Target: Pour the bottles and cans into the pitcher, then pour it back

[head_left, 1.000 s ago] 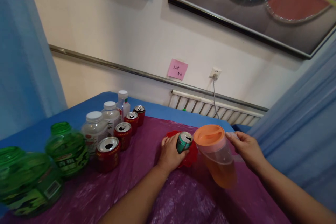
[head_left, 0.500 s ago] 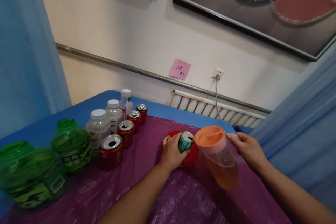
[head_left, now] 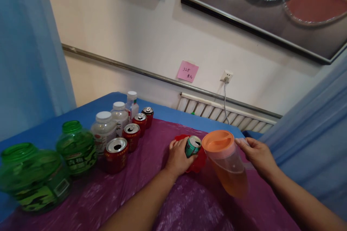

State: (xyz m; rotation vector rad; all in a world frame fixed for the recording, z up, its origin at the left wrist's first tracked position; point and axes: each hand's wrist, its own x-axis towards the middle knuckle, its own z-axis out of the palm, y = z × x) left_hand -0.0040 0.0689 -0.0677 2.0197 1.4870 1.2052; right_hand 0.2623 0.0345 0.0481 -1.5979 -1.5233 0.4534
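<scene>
My left hand (head_left: pixel 179 155) is wrapped round a green drink can (head_left: pixel 193 146), its opened top tilted toward the right. Beneath the can lies a red scalloped dish (head_left: pixel 200 161), partly hidden by the hand. My right hand (head_left: pixel 258 155) grips the handle of a clear plastic pitcher (head_left: pixel 230 173) with an orange lid (head_left: pixel 218 140). Amber liquid fills its lower part. The pitcher leans left, its lid close to the can's top; no stream of liquid shows between them.
Left of my hands, several red cans (head_left: pixel 116 154) stand in a row beside white-capped bottles (head_left: pixel 104 131). Two green jars (head_left: pixel 77 148) are at the far left. Purple plastic sheeting (head_left: pixel 151 162) covers much of the blue table (head_left: pixel 108 103). Blue curtains (head_left: pixel 311 130) hang at both sides.
The view has shifted very slightly, so everything sits a little further right. Both hands keep their hold on the can and the pitcher.
</scene>
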